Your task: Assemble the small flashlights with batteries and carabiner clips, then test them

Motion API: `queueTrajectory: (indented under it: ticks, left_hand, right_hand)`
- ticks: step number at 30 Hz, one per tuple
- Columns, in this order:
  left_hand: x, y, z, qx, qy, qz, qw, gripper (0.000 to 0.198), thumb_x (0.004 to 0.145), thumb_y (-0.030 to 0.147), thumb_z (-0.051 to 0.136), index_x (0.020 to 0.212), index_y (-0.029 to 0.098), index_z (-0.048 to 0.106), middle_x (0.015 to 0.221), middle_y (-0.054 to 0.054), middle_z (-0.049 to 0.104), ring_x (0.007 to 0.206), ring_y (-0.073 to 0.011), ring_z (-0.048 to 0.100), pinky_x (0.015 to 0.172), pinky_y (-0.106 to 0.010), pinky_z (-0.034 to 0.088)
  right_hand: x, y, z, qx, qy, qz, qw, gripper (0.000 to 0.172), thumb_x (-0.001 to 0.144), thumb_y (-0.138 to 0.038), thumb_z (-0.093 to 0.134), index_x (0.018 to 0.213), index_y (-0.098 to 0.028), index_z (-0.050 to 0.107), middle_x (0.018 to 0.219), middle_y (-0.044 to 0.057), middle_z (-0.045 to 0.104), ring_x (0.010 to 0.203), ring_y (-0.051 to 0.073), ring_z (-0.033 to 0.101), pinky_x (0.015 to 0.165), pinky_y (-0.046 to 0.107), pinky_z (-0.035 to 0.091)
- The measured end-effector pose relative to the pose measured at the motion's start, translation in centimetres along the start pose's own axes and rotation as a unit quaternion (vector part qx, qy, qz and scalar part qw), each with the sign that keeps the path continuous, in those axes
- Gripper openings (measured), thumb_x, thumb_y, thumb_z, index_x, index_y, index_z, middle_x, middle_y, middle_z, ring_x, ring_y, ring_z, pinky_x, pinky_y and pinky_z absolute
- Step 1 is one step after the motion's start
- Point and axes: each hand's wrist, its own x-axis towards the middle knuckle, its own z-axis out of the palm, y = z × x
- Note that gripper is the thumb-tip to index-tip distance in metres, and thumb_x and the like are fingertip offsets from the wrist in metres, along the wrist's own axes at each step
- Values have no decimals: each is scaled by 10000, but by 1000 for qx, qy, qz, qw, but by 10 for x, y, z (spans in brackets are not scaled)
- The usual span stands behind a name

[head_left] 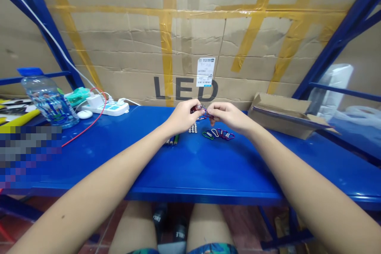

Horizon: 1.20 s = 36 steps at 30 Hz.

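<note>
Both my hands meet above the middle of the blue shelf top (190,166). My left hand (182,116) is closed on a small dark red cylindrical piece (195,108). My right hand (228,116) pinches a small purple carabiner clip (204,109) against that piece. Below them lie several coloured carabiner clips (218,134), a cluster of small silver parts (193,128), and a few dark pen-like tubes (172,140).
An open cardboard box (285,117) sits at the right. At the left stand a water bottle (49,99), a white power strip (108,108) with a red wire (89,125), and a teal object (76,96). Taped cardboard (184,47) forms the back wall. Blue rack posts flank both sides.
</note>
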Motion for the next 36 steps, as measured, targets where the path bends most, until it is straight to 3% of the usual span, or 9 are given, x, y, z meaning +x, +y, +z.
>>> queueTrajectory:
  ticks: [5,13,18,22,25,28,31,34,36]
  left_hand:
    - [-1,1,2,-3,47,13,999,253,867,203,571,691,199,388,656,37,459,642,-122,413,619,-277,332]
    - [-3,3,9,20,34,1,999,251,874,188,560,692,199,388,649,37,476,633,-125,420,618,-283,315]
    - [-3,-1,11,30,21,-15,999,232,885,219,562,707,198,414,677,22,520,656,-133,458,623,-288,331]
    - [-3,-4,8,8,11,-31,999,128,882,270,580,877,204,471,839,-10,600,756,-152,537,683,-299,405]
    - [-4,-3,6,24,11,-30,999,69,921,247,503,954,210,455,911,-35,619,814,-171,567,720,-320,423]
    - [-4,-3,5,46,8,-20,999,21,942,221,456,956,208,465,896,-41,624,809,-178,570,714,-327,416]
    - [-4,-5,6,46,5,-2,999,54,916,194,505,969,200,496,902,-38,636,819,-175,575,726,-321,416]
    - [-4,-5,8,58,-2,17,998,23,899,181,540,889,192,522,841,-25,630,766,-163,557,700,-307,399]
    - [-3,-6,9,77,4,20,997,115,912,189,529,799,190,504,772,-18,607,717,-159,533,670,-303,376]
  right_hand:
    - [3,6,14,171,23,50,984,189,849,-350,644,849,-176,572,726,55,654,618,170,649,586,333,547]
    - [4,11,29,181,104,3,978,274,794,-358,699,740,-211,475,542,-67,421,438,75,390,379,222,328]
    - [5,15,26,14,134,-48,990,187,841,-333,608,755,-208,499,541,-61,413,479,88,361,450,247,309]
    - [4,14,23,-182,177,-131,958,135,838,-244,541,718,-181,550,653,2,571,626,129,483,594,284,373]
    - [5,15,21,-229,189,-141,944,145,840,-225,535,713,-173,583,679,16,612,642,137,506,617,292,381]
    - [6,16,19,-172,190,-115,960,146,855,-246,559,728,-180,588,624,0,573,555,123,487,541,283,375]
    - [8,17,20,-21,161,-57,985,159,885,-284,558,750,-200,548,563,-35,505,429,101,447,423,266,355]
    - [8,16,23,101,128,-14,987,206,885,-338,601,751,-205,520,559,-37,515,402,102,471,366,257,382]
    - [7,16,25,141,120,-3,983,261,878,-382,630,735,-204,501,551,-35,523,397,102,481,347,249,391]
